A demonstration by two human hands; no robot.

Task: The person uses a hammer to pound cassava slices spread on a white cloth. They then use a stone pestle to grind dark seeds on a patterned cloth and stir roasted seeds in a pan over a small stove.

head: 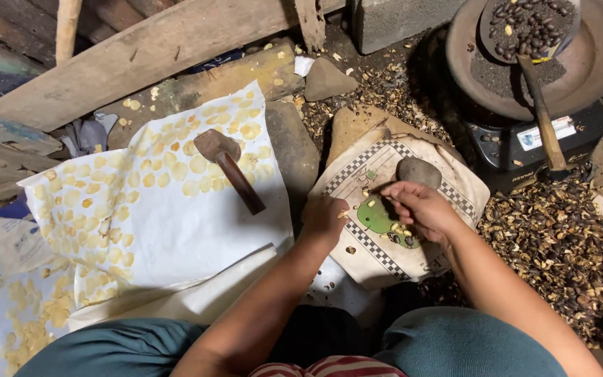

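My left hand (324,220) is closed around a small pale yellow kernel, over the left part of a cream cloth with a checkered border (448,183). My right hand (420,207) hovers over the middle of the cloth with its fingers pinched on a tiny piece; what it pinches is too small to tell. A grey stone (418,170) sits on the cloth just beyond my right hand. Small yellow kernels lie on the green patch (378,218) between my hands.
A white sheet (176,223) at the left carries several flattened yellow discs and a wooden-handled mallet (230,167). Dark shells (560,244) pile at the right. A pan of dark seeds (525,42) with a scoop sits on a stove (525,143). Wooden planks (141,56) lie behind.
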